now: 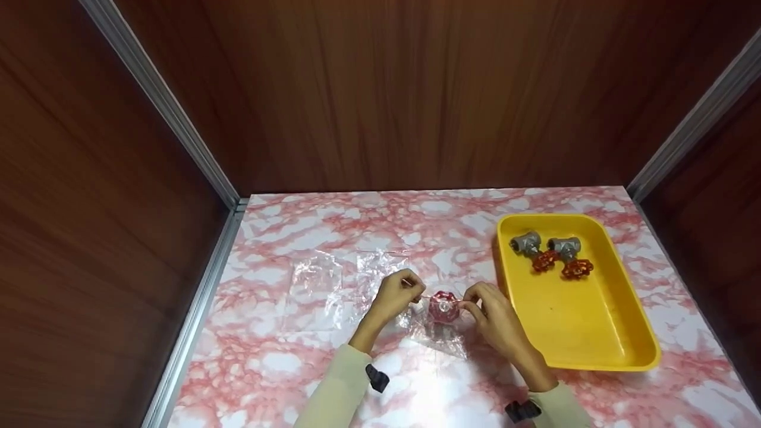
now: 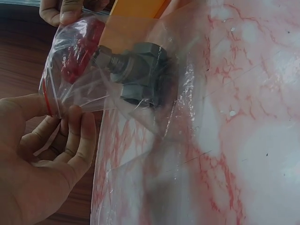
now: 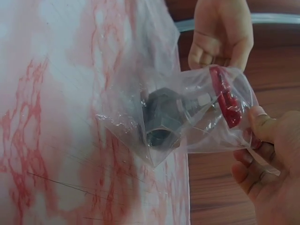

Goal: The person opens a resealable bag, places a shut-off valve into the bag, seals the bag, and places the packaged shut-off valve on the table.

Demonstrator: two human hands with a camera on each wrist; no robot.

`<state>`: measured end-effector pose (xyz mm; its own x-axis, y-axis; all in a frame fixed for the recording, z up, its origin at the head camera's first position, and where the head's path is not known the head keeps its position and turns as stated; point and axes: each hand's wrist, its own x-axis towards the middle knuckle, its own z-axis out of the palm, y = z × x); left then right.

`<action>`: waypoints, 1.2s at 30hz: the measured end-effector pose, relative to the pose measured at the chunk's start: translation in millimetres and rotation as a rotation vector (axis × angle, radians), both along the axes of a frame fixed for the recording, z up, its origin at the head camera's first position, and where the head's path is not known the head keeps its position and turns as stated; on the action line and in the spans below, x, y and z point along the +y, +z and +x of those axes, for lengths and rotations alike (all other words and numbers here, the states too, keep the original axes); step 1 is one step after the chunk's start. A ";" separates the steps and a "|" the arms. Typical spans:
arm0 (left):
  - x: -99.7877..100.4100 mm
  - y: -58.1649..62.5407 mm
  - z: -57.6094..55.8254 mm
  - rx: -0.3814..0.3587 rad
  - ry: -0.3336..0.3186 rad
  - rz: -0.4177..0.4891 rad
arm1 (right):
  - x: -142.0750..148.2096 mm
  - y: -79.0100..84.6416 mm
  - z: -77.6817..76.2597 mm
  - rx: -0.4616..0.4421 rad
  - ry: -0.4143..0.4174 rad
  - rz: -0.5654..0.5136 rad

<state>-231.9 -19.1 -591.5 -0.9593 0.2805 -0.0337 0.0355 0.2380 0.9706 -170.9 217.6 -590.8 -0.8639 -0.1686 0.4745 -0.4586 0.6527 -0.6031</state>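
Observation:
A clear zip bag (image 2: 180,112) with a red line along its mouth stands on the table, a gate valve (image 2: 143,70) inside it. The valve's grey metal body sits low in the bag. Its red handwheel (image 1: 444,308) faces up, just below the mouth. My left hand (image 1: 397,293) pinches one end of the bag's mouth between thumb and fingers. At the opposite end, my right hand (image 1: 493,315) pinches the mouth the same way, as the right wrist view shows with that hand's thumb (image 3: 262,124) on the plastic. The mouth is stretched between both hands.
A yellow tray (image 1: 579,333) on the right holds two more grey valves (image 1: 563,246) with red handwheels. Left of my hands, clear bags (image 1: 315,288) lie flat on the red-and-white marbled table (image 1: 261,362). Brown wood-look panels (image 1: 380,101) rise at the back and sides.

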 end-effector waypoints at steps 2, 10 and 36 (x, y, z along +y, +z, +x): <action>-0.6 0.7 -0.2 0.016 0.005 -0.008 | 0.1 1.2 -0.5 -0.003 -0.009 -0.002; -0.7 4.4 0.6 0.053 0.048 -0.030 | 0.8 4.8 -2.5 0.012 -0.039 -0.014; -0.5 21.3 3.3 0.200 0.086 0.033 | 2.5 26.3 -5.4 0.065 -0.029 -0.085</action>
<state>-228.6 -19.5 -570.2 -0.9663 0.1950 0.1680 0.2095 0.2163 0.9536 -176.3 220.2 -564.5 -0.8346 -0.1008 0.5415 -0.4805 0.6138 -0.6264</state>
